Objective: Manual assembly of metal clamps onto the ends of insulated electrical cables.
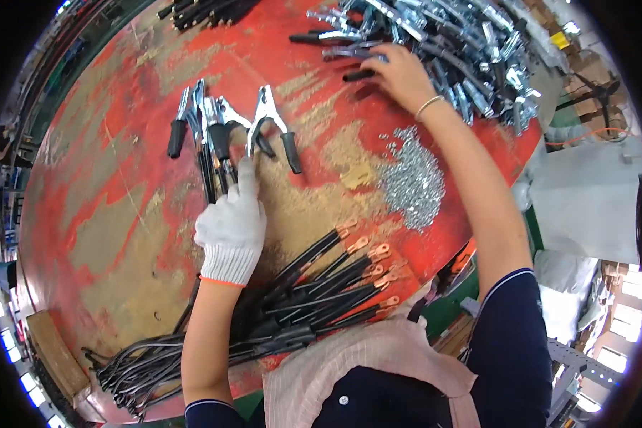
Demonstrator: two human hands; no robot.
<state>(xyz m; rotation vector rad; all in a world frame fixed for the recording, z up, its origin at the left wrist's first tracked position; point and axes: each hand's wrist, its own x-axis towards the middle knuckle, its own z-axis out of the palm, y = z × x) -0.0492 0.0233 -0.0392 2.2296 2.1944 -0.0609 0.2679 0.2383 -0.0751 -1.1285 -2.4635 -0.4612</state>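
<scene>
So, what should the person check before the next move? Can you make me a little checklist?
1. Left hand covered: ok, it wears a white glove.
2. Right hand covered: not ok, it is bare, with a bracelet on the wrist.
3. Right hand gripping something: cannot tell; it is at the edge of the pile of silvery metal parts.
4. Small metal pieces together: ok, mostly in one heap on the red table.
5. Black cables on the table: ok, they lie along its near side.
</scene>
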